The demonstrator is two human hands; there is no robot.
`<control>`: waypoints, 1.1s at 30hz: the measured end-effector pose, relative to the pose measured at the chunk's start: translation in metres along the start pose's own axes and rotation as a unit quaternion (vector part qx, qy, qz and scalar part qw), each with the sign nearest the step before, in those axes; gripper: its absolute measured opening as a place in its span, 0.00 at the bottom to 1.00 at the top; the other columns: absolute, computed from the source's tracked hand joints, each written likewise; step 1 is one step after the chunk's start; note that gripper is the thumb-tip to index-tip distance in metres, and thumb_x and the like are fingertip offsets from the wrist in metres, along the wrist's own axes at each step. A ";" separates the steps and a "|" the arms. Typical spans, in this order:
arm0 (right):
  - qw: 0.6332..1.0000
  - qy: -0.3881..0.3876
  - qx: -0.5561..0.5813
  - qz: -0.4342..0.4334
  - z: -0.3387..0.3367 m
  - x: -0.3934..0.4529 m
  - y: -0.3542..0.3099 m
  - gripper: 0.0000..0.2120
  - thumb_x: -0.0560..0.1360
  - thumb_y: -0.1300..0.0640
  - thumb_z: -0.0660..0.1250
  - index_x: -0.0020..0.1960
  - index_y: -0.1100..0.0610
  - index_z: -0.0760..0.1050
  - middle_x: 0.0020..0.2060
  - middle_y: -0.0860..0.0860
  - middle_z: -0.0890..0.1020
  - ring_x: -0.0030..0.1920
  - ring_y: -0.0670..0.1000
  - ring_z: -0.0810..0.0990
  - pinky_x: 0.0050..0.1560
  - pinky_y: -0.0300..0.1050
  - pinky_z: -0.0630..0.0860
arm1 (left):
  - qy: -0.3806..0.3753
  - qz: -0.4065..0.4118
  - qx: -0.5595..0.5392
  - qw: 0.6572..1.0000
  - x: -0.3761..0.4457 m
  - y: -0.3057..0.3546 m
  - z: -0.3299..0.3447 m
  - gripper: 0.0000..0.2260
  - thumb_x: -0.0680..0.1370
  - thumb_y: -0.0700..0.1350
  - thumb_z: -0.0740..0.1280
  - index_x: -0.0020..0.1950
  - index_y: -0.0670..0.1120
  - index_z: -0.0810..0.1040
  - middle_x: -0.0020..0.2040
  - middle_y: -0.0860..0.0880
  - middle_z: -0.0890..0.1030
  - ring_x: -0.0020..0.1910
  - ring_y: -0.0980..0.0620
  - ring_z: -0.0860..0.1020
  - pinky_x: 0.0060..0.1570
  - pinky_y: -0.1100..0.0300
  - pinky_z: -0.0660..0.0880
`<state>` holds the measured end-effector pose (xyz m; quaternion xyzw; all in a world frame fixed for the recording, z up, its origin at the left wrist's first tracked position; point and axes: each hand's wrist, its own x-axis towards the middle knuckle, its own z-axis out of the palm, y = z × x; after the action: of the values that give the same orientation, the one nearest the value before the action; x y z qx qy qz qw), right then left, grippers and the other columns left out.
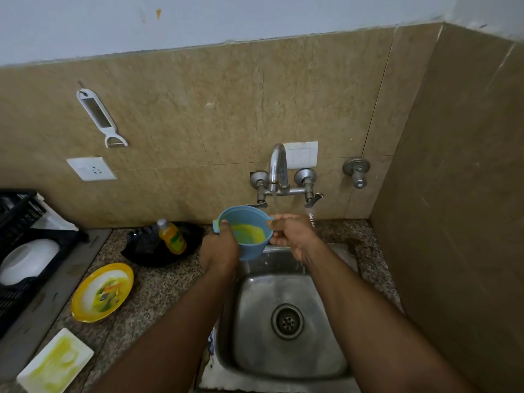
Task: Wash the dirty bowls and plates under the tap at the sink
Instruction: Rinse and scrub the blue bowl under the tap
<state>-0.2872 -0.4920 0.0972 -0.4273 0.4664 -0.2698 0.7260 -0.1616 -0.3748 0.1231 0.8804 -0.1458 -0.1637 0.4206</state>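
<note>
Water is seen running from the tap above the back edge of the sink, and a blue bowl, smeared yellow inside, is held just left of the stream, over the sink's back left corner. The bowl is gripped at its left rim by the left hand, thumb hooked inside; the opposite rim, by a small lug, is pinched by the right hand. The bowl is judged to be light, stiff plastic, unlikely to break but slippery once wet and soapy, so a hold at the rim and lugs is thought best. Near the tabletop's front left corner a yellow plate and a white rectangular dish, both soiled, are left waiting, with a soap bottle lying on a dark pan by the back edge.
</note>
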 end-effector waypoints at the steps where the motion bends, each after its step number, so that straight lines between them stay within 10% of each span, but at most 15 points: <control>1: 1.000 0.004 -0.003 0.000 -0.001 0.000 0.000 0.05 0.75 0.65 0.74 0.51 0.64 0.83 0.37 0.58 0.83 0.28 0.48 0.80 0.34 0.44 0.81 | -0.003 0.011 0.009 1.000 0.000 0.002 0.000 0.29 0.83 0.63 0.56 0.63 0.41 0.81 0.60 0.37 0.82 0.59 0.36 0.80 0.61 0.46 0.76; 6: 0.992 0.121 0.013 -0.027 0.002 0.002 -0.001 0.12 0.77 0.57 0.75 0.39 0.63 0.79 0.28 0.57 0.78 0.22 0.50 0.72 0.26 0.44 0.76 | -0.021 0.012 0.022 0.999 -0.009 0.009 0.008 0.29 0.83 0.63 0.56 0.66 0.39 0.79 0.63 0.36 0.81 0.62 0.36 0.79 0.59 0.49 0.73; 12: 0.998 -0.055 -0.007 0.013 -0.017 -0.004 -0.003 0.15 0.78 0.63 0.65 0.63 0.63 0.80 0.50 0.59 0.86 0.48 0.56 0.83 0.48 0.52 0.81 | -0.078 -0.011 -0.043 0.996 0.001 0.008 0.010 0.30 0.80 0.65 0.62 0.63 0.39 0.81 0.60 0.36 0.82 0.58 0.36 0.80 0.59 0.48 0.77; 17: 0.993 -0.057 -0.036 0.095 -0.033 -0.008 -0.004 0.15 0.82 0.48 0.66 0.60 0.59 0.80 0.54 0.59 0.86 0.54 0.61 0.84 0.57 0.64 0.79 | -0.215 0.013 -0.075 0.974 0.012 0.001 0.030 0.35 0.67 0.76 0.63 0.47 0.44 0.82 0.46 0.41 0.85 0.42 0.42 0.83 0.44 0.48 0.82; 25: 0.995 0.073 -0.054 0.028 -0.053 -0.013 0.014 0.12 0.84 0.49 0.62 0.56 0.56 0.80 0.45 0.56 0.86 0.41 0.57 0.86 0.41 0.57 0.83 | -0.227 -0.113 -0.250 0.935 -0.001 0.017 0.070 0.19 0.69 0.54 0.82 0.49 0.41 0.84 0.47 0.40 0.87 0.44 0.41 0.86 0.50 0.39 0.84; 33: 0.977 0.187 -0.093 -0.033 -0.089 -0.018 0.015 0.12 0.82 0.50 0.65 0.49 0.57 0.81 0.48 0.59 0.85 0.44 0.60 0.85 0.35 0.53 0.82 | -0.282 -0.069 -0.211 0.933 -0.017 0.040 0.100 0.13 0.81 0.47 0.68 0.53 0.37 0.84 0.47 0.41 0.86 0.41 0.45 0.83 0.39 0.52 0.80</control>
<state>-0.3757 -0.5031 0.0742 -0.4503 0.6022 -0.3242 0.5740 -0.2231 -0.4612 0.0981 0.6970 -0.1593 -0.4612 0.5255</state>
